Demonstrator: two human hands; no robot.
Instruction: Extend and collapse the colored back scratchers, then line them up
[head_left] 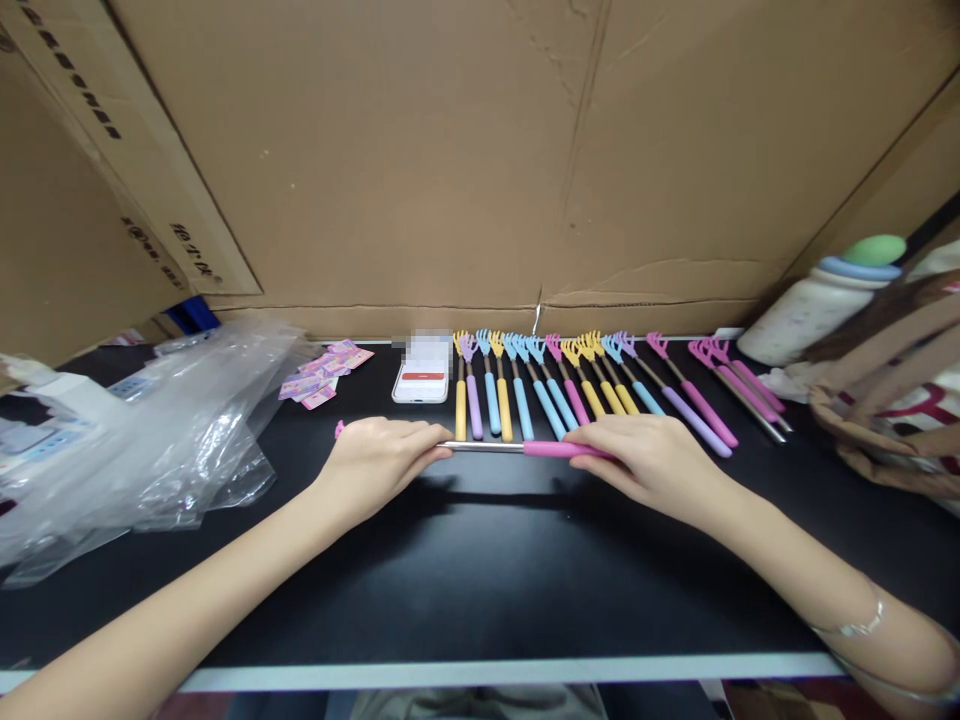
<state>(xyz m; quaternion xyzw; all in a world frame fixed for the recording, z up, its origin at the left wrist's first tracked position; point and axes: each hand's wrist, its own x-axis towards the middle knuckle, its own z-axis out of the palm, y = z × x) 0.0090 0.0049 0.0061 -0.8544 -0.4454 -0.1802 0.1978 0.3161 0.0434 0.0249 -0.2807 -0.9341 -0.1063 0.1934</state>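
Note:
Between my two hands a pink telescopic back scratcher [551, 449] is stretched level above the black table. My left hand [379, 455] is closed around the metal rod near the claw end; a bit of pink claw pokes out past its far side. My right hand [649, 455] grips the pink handle. Behind them lies a row of back scratchers with claws pointing away, among them a yellow one [460, 408], a blue one [521, 405], a purple one [699, 422] and a pink one [709, 412].
A phone [420, 375] lies left of the row, near small pink printed cards [322, 375]. Clear plastic bags [172, 440] cover the table's left side. A white bottle [814, 305] and a beige fabric bag [892, 390] stand at right. Cardboard [450, 180] walls the back.

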